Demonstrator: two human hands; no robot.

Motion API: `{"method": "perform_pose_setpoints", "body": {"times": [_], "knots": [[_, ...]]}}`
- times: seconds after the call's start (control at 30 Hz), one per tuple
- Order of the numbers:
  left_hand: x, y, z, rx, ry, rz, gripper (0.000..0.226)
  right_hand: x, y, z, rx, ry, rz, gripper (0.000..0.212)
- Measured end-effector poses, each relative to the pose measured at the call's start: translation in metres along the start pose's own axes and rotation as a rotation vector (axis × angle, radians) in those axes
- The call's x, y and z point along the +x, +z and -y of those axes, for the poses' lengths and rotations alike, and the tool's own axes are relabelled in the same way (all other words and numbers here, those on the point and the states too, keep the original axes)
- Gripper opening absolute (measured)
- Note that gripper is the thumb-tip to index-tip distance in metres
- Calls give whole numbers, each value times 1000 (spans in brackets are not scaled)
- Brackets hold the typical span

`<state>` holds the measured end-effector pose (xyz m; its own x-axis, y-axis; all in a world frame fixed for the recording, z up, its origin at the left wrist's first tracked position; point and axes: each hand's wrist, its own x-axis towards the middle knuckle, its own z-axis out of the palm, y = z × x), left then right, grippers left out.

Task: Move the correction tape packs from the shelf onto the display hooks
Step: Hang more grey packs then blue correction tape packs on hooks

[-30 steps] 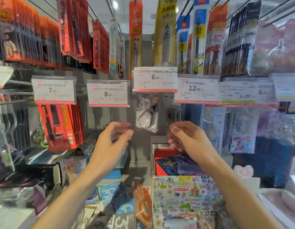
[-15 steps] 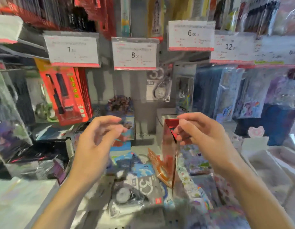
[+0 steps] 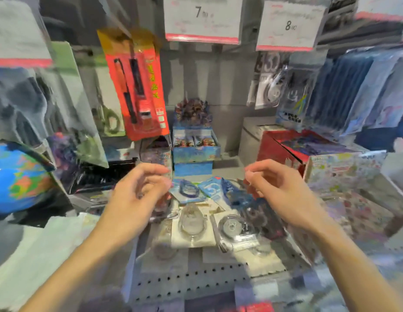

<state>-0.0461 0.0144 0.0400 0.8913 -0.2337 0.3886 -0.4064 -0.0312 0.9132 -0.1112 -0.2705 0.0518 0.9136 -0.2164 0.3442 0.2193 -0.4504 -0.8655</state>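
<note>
Two hands over the shelf [image 3: 196, 280]: left hand [image 3: 137, 199] and right hand [image 3: 279, 194], both with fingers loosely curled, gripping nothing visible. Several tape packs [image 3: 193, 224] loose on the perforated shelf below the hands, exact count lost to blur. Two more packs [image 3: 284, 91] hung on hooks, upper right. Two price tags [image 3: 202, 19] overhead, "7" and "8". One red pen card [image 3: 137, 86] hanging left. One globe [image 3: 18, 179] far left. One blue box [image 3: 193, 147] holding small packets, against the back wall.

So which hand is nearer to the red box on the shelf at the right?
Right. The right hand hovers just left of the red box, almost level with its front corner. The left hand is well over to the left, across the shelf.
</note>
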Motion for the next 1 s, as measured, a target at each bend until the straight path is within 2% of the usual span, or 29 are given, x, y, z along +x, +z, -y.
{"method": "perform_pose_setpoints", "body": {"times": [0.2,0.33,0.5,0.6,0.73,0.83,0.93,1.0], "knots": [[27,10,46,247,-157,153,17,23,31,-25,-200,38,122,9],[48,23,64,592,-178,211,26,49,56,-46,-371,18,224,5],[65,30,71,810,-261,256,44,79,85,-59,-521,-1,370,23],[68,30,75,853,-329,273,49,88,96,-65,-572,13,458,37],[71,25,80,835,-379,294,45,91,99,-73,-455,51,527,42],[70,23,80,759,-356,267,42,90,99,-81,-363,59,525,33],[68,22,82,656,-331,270,39,90,97,-88,-250,108,473,9],[69,22,86,600,-305,265,38,91,98,-90,-255,105,417,14]]}}
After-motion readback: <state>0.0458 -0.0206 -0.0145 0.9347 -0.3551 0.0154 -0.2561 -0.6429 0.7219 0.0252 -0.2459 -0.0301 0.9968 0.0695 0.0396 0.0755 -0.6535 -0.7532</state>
